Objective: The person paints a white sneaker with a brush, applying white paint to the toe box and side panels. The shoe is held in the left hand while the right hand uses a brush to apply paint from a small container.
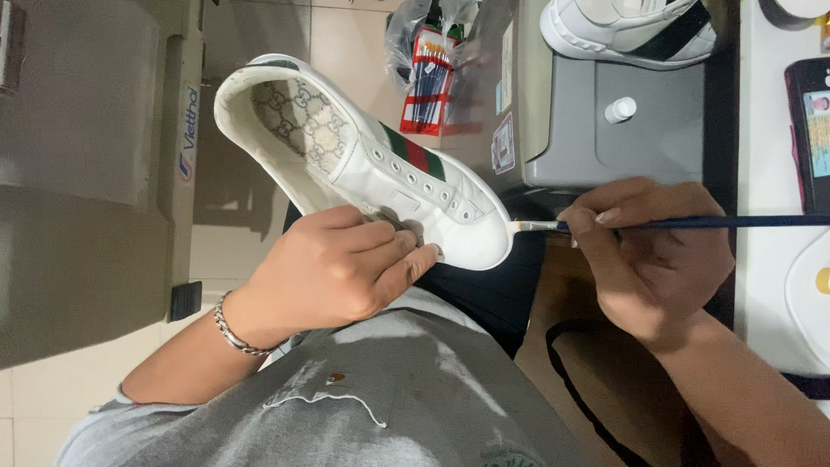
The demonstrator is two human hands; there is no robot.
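My left hand, with a metal bracelet on the wrist, grips a white sneaker by its side near the toe. The shoe has a green and red stripe, empty lace holes and a patterned lining. My right hand pinches a thin dark-handled paintbrush. The brush's pale tip touches the shoe's toe edge.
A second white sneaker lies on a grey box beside a small white bottle. A plastic pack of brushes sits behind the held shoe. A dark phone lies on the white table. A grey machine stands at left.
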